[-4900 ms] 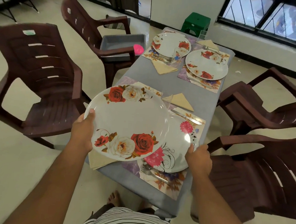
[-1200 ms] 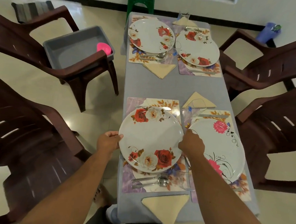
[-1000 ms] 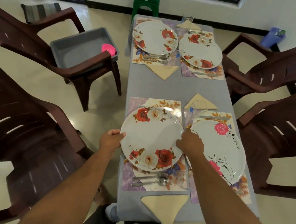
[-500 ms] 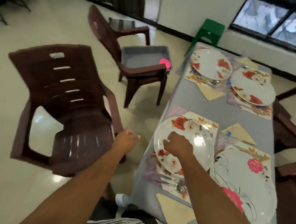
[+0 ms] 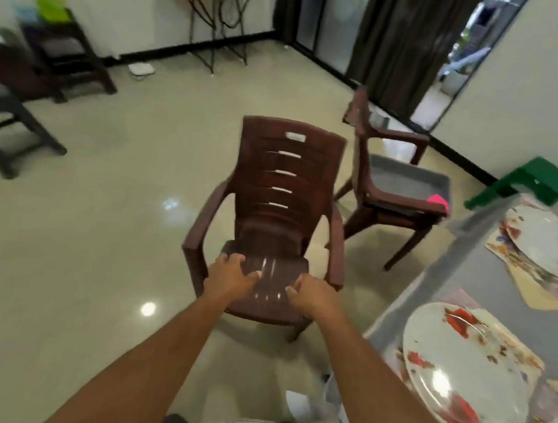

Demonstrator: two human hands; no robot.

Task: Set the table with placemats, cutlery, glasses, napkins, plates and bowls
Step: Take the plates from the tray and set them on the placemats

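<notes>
With each grip empty, left hand (image 5: 230,275) loose and right hand (image 5: 311,294) half-curled, reaching toward the chair (image 5: 270,224) at frame centre, a careless swing could knock the plate (image 5: 464,369) overhanging the worktop (image 5: 466,257) edge at lower right.

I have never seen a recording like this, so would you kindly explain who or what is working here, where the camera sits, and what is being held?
No machine is involved: a person works with two bare hands, filmed by one wide-angle camera worn on the head, looking forward and down. Both arms reach toward the brown slatted plastic armchair. The left hand and the right hand are over its seat's front; motion blur hides whether they grip it. At the right, the grey table carries a floral white plate on a patterned placemat, with another setting beyond. A second chair bears a grey tub.
</notes>
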